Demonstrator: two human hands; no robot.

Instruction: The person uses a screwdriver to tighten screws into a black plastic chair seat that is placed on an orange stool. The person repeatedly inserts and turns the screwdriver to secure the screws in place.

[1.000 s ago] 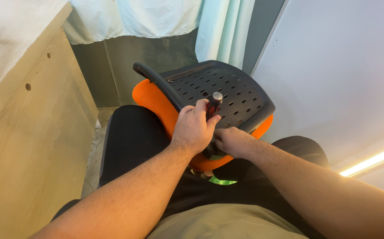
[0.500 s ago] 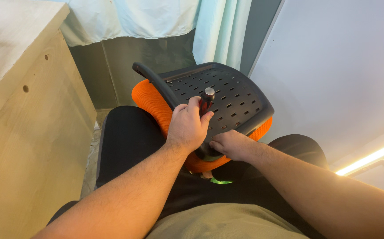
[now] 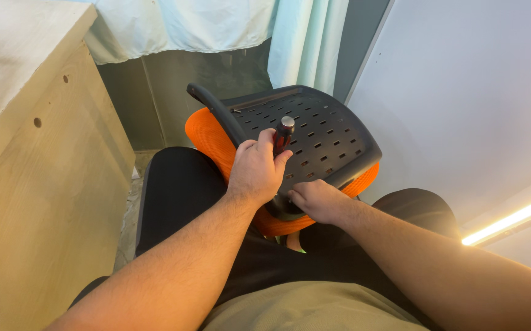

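Screwdriver handle point(image 3: 282, 136) upright in clenched left hand point(image 3: 254, 173); right hand point(image 3: 315, 201) seemingly gripping black chair-part edge point(image 3: 314, 135).

The left hand point(image 3: 256, 175) covers the screwdriver point(image 3: 282, 136) shaft and tip; only the handle top shows. The right hand point(image 3: 317, 201) conceals its fingertips against the chair part point(image 3: 314, 132). Whatever fastener is engaged cannot be seen. The wooden cabinet point(image 3: 38, 184) is cut off at the left edge.
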